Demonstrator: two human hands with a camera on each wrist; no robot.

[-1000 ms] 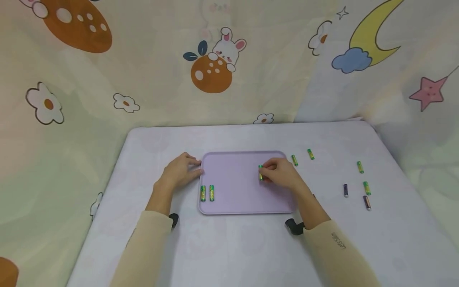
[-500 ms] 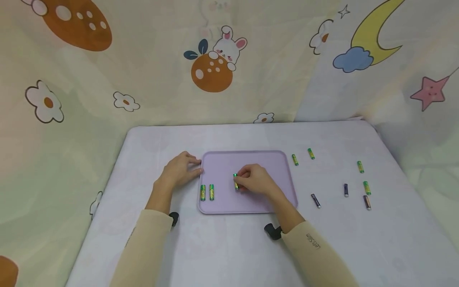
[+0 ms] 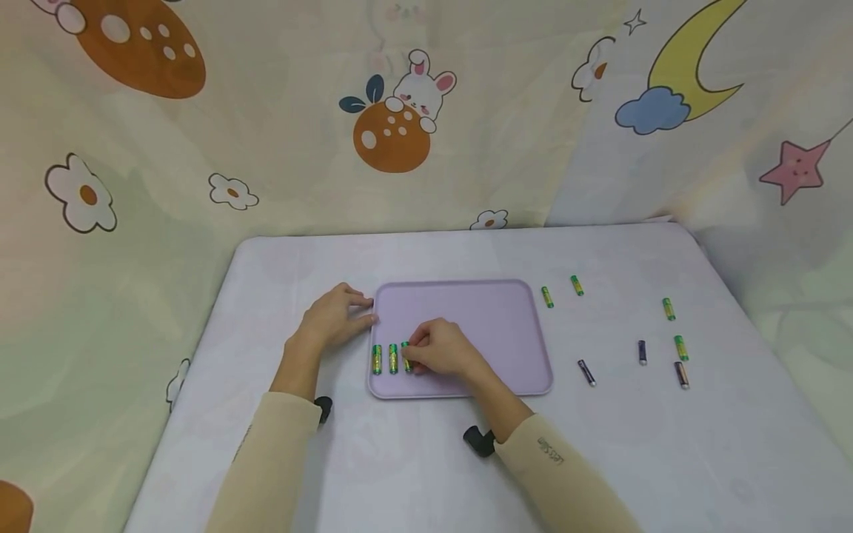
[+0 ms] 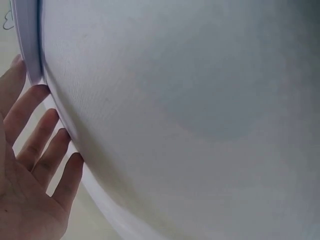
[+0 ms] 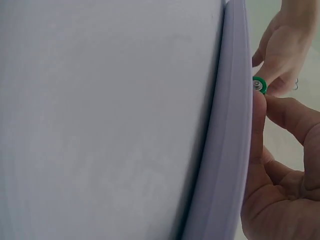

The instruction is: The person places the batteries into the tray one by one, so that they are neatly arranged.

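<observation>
My right hand [image 3: 445, 348] pinches a green-and-yellow battery [image 3: 406, 358] between thumb and fingers, low over the left part of a lilac tray [image 3: 496, 326]. Part of that battery is hidden by the fingers; its round end shows in the right wrist view. Beside it, two like batteries lie in the tray, one green battery [image 3: 393, 358] nearer and another green battery [image 3: 377, 359] by the left rim. All three point roughly the same way. My left hand [image 3: 331, 318] is at the tray's left edge, fingers extended, thumb and fingertips at the rim [image 4: 27, 40].
Right of the tray, several green batteries lie on the white-covered table [image 3: 426, 459], among them one green battery [image 3: 547, 297] near the tray's corner. Several dark batteries lie there too, including one dark battery [image 3: 586, 372]. A printed cloth [image 3: 286, 133] hangs behind.
My right hand has carried the green battery leftward across the tray and down beside the other two. A dark battery behind the right forearm has come into view. The left hand stays put.
</observation>
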